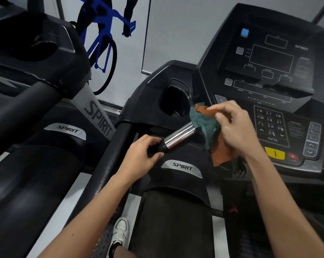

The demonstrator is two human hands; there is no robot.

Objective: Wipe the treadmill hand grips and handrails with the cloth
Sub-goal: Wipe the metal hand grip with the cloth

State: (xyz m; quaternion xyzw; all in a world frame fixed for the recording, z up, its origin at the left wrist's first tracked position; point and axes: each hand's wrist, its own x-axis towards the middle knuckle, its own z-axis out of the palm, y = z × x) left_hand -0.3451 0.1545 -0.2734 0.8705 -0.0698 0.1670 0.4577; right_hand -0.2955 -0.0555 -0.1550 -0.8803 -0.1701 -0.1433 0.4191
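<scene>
I see my left hand [144, 151] at centre frame, curled round the black end of the hand grip [178, 136], fingers wrapped and thumb underneath — a closed hold just below the chrome sleeve. The grip slants up and to the right from there, its shiny section bare between my two hands. My right hand [232, 127], right of centre, pinches the cloth [205, 125] between thumb and fingertips; the other fingers are loosely bent, not a full fist. The cloth is green and orange, bunched against the upper end of the chrome sleeve and hanging down in a ragged orange tail below my wrist. Just above it sits the cup holder [174, 101] in the black housing. The console [269, 58] fills the upper right, its keypad [271, 123] right beside my right hand. The black handrail [109, 164] runs from centre down to lower left — a white shoe [120, 233] shows at the bottom edge.
</scene>
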